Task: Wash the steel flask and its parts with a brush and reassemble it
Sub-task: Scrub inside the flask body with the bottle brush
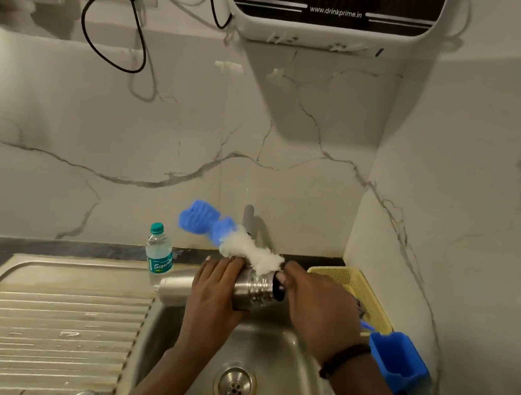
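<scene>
flask: the steel flask (251,289) is held sideways over the sink (293,349), base pointing left, open threaded mouth to the right
left hand: left hand (213,293) is wrapped over the middle of the flask body, fingers curled round it, so a proper grip
right hand: right hand (314,305) is at the mouth end, fingers curled; looks like it's holding the brush by its handle, but the handle itself is hidden so can't fully swear to it
brush: bottle brush (251,252) with white bristles and a blue spongy tip, lying across the top of the flask near the neck, tip sticking up to the left, kinda blurry
wrist: dark beaded band (344,358) on the right wrist
sink: drain strainer (234,386) sits below the hands, ribbed drainboard (41,318) off to the left
counter stuff: small water bottle (158,253) with a teal cap just behind the flask base, yellow mesh basket (356,291) to the right, blue plastic holder (398,362) hanging at the sink's right edge
wall: water purifier (334,9) up top, tap (249,224) behind the brush
</scene>
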